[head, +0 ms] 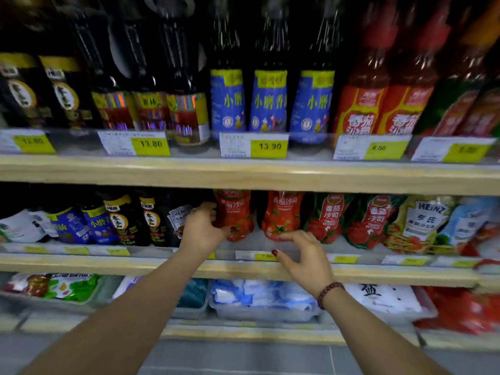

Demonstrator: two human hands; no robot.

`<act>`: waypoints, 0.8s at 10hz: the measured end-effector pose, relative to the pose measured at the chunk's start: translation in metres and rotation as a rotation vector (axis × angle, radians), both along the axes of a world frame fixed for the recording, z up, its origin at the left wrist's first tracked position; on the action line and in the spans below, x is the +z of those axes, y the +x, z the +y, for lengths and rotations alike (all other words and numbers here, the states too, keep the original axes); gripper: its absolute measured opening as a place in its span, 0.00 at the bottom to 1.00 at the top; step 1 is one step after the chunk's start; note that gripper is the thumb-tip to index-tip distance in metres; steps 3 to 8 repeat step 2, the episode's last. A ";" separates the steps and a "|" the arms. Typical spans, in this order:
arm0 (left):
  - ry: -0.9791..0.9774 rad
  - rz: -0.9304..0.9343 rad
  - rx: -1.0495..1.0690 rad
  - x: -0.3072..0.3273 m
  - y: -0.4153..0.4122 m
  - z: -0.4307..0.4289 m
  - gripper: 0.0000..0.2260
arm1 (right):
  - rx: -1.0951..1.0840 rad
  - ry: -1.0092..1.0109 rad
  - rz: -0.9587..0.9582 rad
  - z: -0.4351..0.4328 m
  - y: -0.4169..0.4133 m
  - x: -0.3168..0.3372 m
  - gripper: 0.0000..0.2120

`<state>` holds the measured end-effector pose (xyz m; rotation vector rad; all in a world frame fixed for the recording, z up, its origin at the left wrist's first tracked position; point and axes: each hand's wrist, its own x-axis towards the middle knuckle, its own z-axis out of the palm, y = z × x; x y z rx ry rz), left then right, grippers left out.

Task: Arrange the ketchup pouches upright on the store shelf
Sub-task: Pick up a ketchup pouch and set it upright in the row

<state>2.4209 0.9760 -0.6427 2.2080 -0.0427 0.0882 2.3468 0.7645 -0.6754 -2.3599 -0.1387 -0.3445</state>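
Observation:
Two red ketchup pouches stand upright side by side on the middle shelf (243, 269). My left hand (201, 228) grips the left side of the left pouch (236, 212), thumb across its lower front. My right hand (304, 257) hovers just below the right pouch (282, 215) with fingers spread; its fingertips reach the pouch's bottom edge, and I cannot tell if they touch. Further right stand two red-and-green ketchup pouches (328, 217), leaning slightly.
Heinz pouches (422, 223) lean at the right end of the middle shelf; dark sauce pouches (127, 220) stand to the left. The upper shelf (243, 174) carries bottles (270, 104) and overhangs close above the pouch tops. Bins of packets (259, 301) sit below.

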 end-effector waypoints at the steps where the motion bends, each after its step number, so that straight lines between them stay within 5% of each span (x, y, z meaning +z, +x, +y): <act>1: -0.009 0.070 -0.092 0.041 -0.028 0.002 0.13 | 0.041 0.054 0.067 -0.007 -0.025 0.058 0.11; 2: -0.045 0.137 -0.236 0.105 -0.066 -0.004 0.13 | 0.034 0.137 0.108 -0.011 -0.051 0.129 0.12; 8: -0.045 0.137 -0.236 0.105 -0.066 -0.004 0.13 | 0.034 0.137 0.108 -0.011 -0.051 0.129 0.12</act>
